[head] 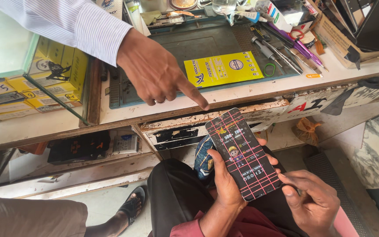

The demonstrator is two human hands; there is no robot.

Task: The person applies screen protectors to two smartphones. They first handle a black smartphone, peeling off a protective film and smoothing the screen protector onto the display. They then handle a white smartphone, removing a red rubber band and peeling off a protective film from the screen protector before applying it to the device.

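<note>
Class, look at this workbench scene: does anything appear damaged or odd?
Yes. The phone held in the left hand shows a grid of pink lines across its screen. The drawer front below the counter edge has badly peeling, chipped paint.

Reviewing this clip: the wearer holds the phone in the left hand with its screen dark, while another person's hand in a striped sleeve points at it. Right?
Not quite. In the head view the phone is lit, showing a red grid of lines over its display, not dark. The rest stands: the left hand holds it, the right hand is at its lower corner, and the other person's hand in the striped sleeve points at it.
</note>
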